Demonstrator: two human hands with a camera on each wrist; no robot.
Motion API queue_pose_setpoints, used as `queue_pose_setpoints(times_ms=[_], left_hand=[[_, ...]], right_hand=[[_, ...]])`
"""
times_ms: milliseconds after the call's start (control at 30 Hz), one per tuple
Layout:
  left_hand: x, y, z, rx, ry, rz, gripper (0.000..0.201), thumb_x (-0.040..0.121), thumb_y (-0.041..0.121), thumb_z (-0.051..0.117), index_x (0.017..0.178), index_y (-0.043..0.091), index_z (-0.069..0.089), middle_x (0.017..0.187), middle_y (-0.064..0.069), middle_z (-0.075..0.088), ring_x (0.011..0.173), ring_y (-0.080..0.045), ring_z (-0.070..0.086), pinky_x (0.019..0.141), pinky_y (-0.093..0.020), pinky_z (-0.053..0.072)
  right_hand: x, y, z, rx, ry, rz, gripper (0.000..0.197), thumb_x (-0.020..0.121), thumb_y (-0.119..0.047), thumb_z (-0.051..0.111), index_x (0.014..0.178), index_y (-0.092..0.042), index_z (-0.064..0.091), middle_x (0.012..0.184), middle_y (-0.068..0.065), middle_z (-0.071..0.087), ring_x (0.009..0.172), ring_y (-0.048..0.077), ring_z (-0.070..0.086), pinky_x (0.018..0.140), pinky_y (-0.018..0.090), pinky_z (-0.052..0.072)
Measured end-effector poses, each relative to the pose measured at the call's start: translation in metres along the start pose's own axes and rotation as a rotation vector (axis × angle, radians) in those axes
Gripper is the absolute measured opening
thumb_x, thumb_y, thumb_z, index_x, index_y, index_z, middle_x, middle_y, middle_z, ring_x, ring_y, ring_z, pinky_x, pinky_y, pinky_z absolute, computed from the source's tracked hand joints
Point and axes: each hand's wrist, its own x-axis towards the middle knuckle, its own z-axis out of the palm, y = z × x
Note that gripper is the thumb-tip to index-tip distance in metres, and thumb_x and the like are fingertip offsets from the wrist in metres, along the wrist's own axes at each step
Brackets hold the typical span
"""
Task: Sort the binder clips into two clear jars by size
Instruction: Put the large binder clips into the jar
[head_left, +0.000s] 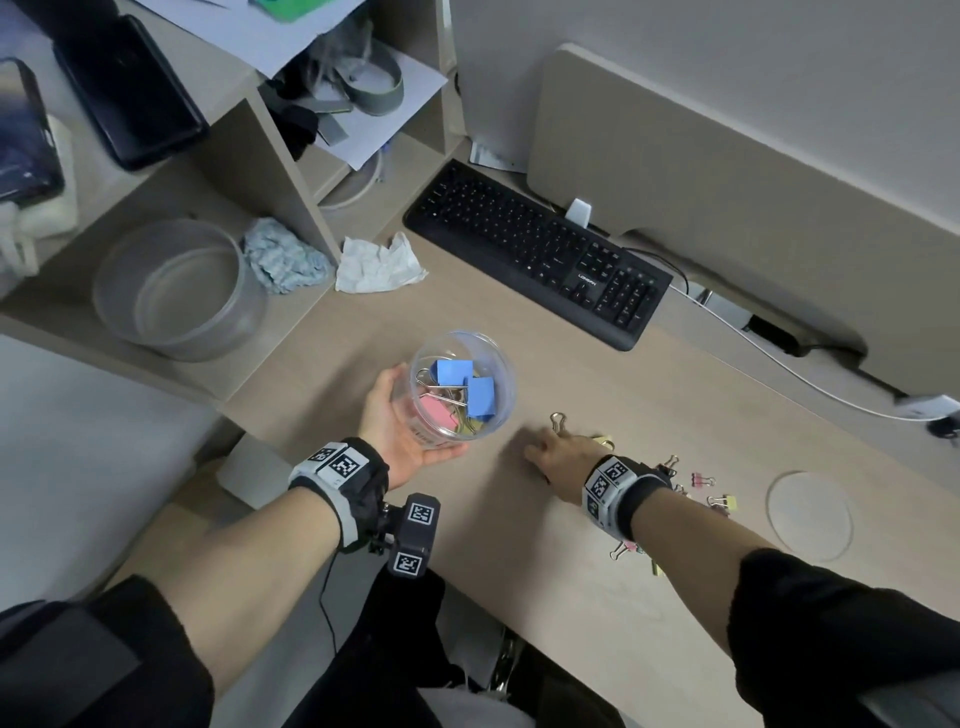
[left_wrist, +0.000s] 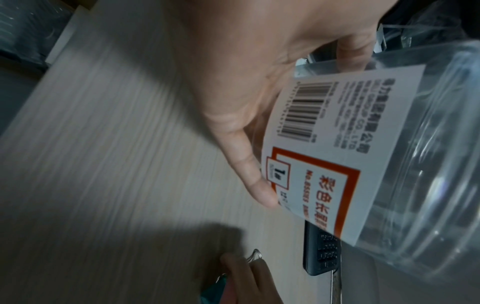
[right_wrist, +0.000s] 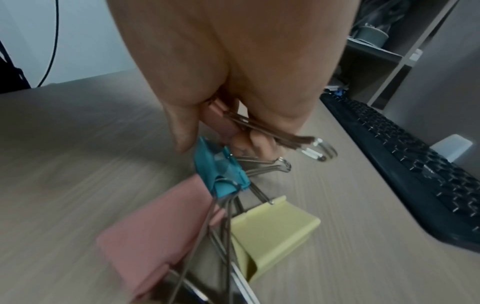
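Note:
My left hand (head_left: 387, 418) grips a clear labelled jar (head_left: 462, 343) just above the desk, thumb on its white label (left_wrist: 337, 144). Inside lie several large clips, blue (head_left: 457, 371), pink and yellow. To the right, my right hand (head_left: 550, 447) is low on the desk. Its curled fingers (right_wrist: 182, 131) pinch a pink binder clip (right_wrist: 221, 118), whose wire handles stick out forward. A teal clip (right_wrist: 221, 172), a big pink clip (right_wrist: 155, 230) and a yellow clip (right_wrist: 272, 228) lie tangled under the palm. Small clips (head_left: 719, 501) are scattered behind my right wrist.
A second, wider clear jar (head_left: 176, 288) stands on the low shelf at the left. A round clear lid (head_left: 810, 514) lies on the desk at the right. A black keyboard (head_left: 535, 249) and crumpled tissues (head_left: 376, 262) sit at the back, with a white cable along the right.

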Motion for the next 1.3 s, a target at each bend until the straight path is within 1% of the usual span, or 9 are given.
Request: queue_pose_setpoints(times_ms=[167, 333, 433, 567, 733, 833, 1000, 1167, 1300], left_hand=[[0.002, 0.008, -0.001, -0.003, -0.001, 0.002, 0.066, 0.089, 0.067, 0.045, 0.131, 0.02, 0.067, 0.125, -0.018, 0.071, 0.117, -0.042, 0.066, 0.102, -0.062, 0.048], [0.003, 0.014, 0.001, -0.003, -0.001, 0.006, 0.067, 0.089, 0.067, 0.046, 0.13, 0.02, 0.068, 0.124, -0.018, 0.071, 0.116, -0.042, 0.066, 0.1, -0.061, 0.05], [0.004, 0.015, 0.002, -0.004, -0.001, 0.007, 0.067, 0.088, 0.067, 0.047, 0.132, 0.02, 0.067, 0.126, -0.018, 0.071, 0.116, -0.042, 0.066, 0.099, -0.061, 0.05], [0.004, 0.016, 0.002, -0.006, 0.001, 0.01, 0.068, 0.088, 0.067, 0.047, 0.133, 0.021, 0.066, 0.127, -0.018, 0.07, 0.117, -0.041, 0.066, 0.1, -0.061, 0.05], [0.003, 0.019, 0.002, -0.009, 0.007, 0.015, 0.066, 0.088, 0.067, 0.047, 0.131, 0.02, 0.067, 0.125, -0.018, 0.071, 0.116, -0.041, 0.066, 0.099, -0.06, 0.051], [0.004, 0.021, 0.005, -0.005, 0.013, 0.019, 0.066, 0.088, 0.066, 0.047, 0.131, 0.02, 0.068, 0.126, -0.018, 0.071, 0.116, -0.041, 0.066, 0.097, -0.059, 0.052], [0.004, 0.025, 0.016, 0.009, 0.027, 0.044, 0.062, 0.09, 0.063, 0.046, 0.127, 0.02, 0.069, 0.125, -0.019, 0.071, 0.115, -0.041, 0.066, 0.098, -0.059, 0.051], [0.001, 0.023, 0.029, 0.018, 0.033, 0.086, 0.056, 0.091, 0.061, 0.047, 0.123, 0.02, 0.069, 0.122, -0.02, 0.071, 0.113, -0.041, 0.067, 0.098, -0.06, 0.051], [-0.003, 0.018, 0.043, 0.033, -0.011, 0.083, 0.061, 0.09, 0.063, 0.048, 0.127, 0.018, 0.068, 0.125, -0.021, 0.07, 0.115, -0.042, 0.066, 0.099, -0.06, 0.051]], right_hand=[[-0.001, 0.013, -0.006, 0.092, -0.033, 0.044, 0.057, 0.084, -0.018, 0.054, 0.138, -0.019, 0.037, 0.144, 0.027, 0.029, 0.116, 0.038, 0.053, 0.091, 0.045, 0.05], [-0.001, 0.021, -0.004, 0.021, -0.112, 0.059, 0.086, 0.067, -0.017, 0.077, 0.139, -0.026, 0.032, 0.145, 0.017, 0.03, 0.111, 0.033, 0.056, 0.084, 0.042, 0.053], [-0.003, 0.015, -0.011, 0.013, -0.091, 0.072, 0.065, 0.08, -0.009, 0.063, 0.138, -0.018, 0.035, 0.135, 0.016, 0.042, 0.109, 0.034, 0.057, 0.079, 0.038, 0.047], [0.002, 0.009, -0.014, 0.055, -0.046, 0.099, 0.039, 0.092, -0.008, 0.043, 0.13, -0.01, 0.043, 0.142, 0.026, 0.036, 0.105, 0.034, 0.062, 0.073, 0.041, 0.044], [0.004, 0.017, -0.017, 0.175, -0.061, 0.162, 0.025, 0.092, -0.007, 0.048, 0.117, -0.01, 0.046, 0.134, 0.022, 0.044, 0.108, 0.035, 0.06, 0.069, 0.035, 0.036], [0.006, 0.022, -0.02, 0.429, 0.04, 0.287, 0.031, 0.086, -0.03, 0.053, 0.114, -0.018, 0.052, 0.121, 0.013, 0.051, 0.096, 0.034, 0.062, 0.076, 0.037, 0.051], [-0.001, 0.046, -0.054, 0.812, 0.274, 0.407, 0.027, 0.08, -0.039, 0.064, 0.097, -0.019, 0.059, 0.095, 0.005, 0.065, 0.083, 0.024, 0.059, 0.068, 0.031, 0.046], [-0.018, 0.06, -0.11, 1.23, 0.564, 0.444, 0.028, 0.079, -0.043, 0.071, 0.089, -0.017, 0.066, 0.08, -0.006, 0.064, 0.077, 0.015, 0.06, 0.069, 0.028, 0.047], [-0.034, 0.05, -0.148, 1.353, 0.563, 0.336, 0.029, 0.08, -0.041, 0.071, 0.088, -0.014, 0.068, 0.073, -0.001, 0.068, 0.05, 0.0, 0.054, 0.044, 0.014, 0.037]])
